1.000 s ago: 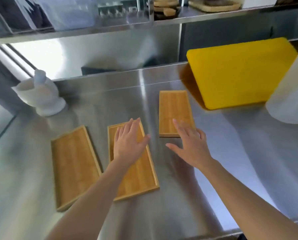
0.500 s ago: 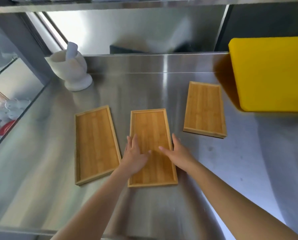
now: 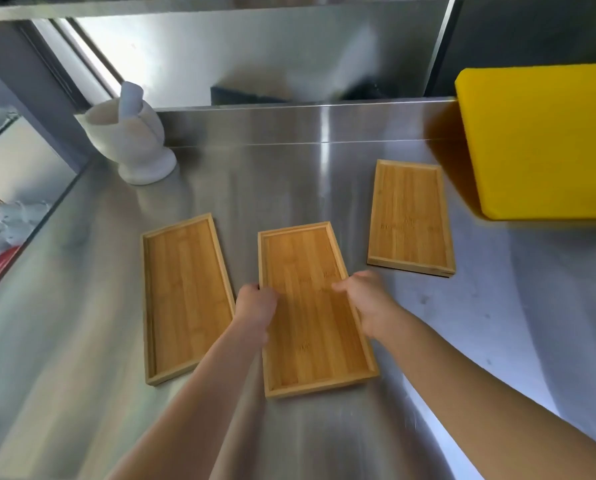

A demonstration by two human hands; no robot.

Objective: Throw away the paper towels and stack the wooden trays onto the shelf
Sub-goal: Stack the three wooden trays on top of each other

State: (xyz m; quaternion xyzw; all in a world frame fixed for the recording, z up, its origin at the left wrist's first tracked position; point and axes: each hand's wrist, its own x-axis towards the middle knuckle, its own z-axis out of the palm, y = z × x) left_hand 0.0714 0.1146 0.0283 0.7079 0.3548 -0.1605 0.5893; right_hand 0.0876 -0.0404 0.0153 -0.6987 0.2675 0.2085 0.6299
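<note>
Three shallow wooden trays lie flat on the steel counter [image 3: 289, 174]. The middle tray [image 3: 310, 327] is between my hands. My left hand [image 3: 255, 308] curls over its left rim, and my right hand [image 3: 369, 303] grips its right rim with the thumb over the edge. The left tray [image 3: 182, 299] lies beside my left forearm. The right tray [image 3: 411, 216] sits farther back, apart from both hands. No paper towels are in view.
A white mortar with a pestle [image 3: 132, 136] stands at the back left. A thick yellow cutting board [image 3: 546, 140] lies at the back right, close to the right tray. The underside of a steel shelf [image 3: 185, 5] runs along the top. The counter's left edge drops off.
Both hands have drawn back from hovering above the trays and closed on the two long sides of the middle tray. The view has tilted down and to the left.
</note>
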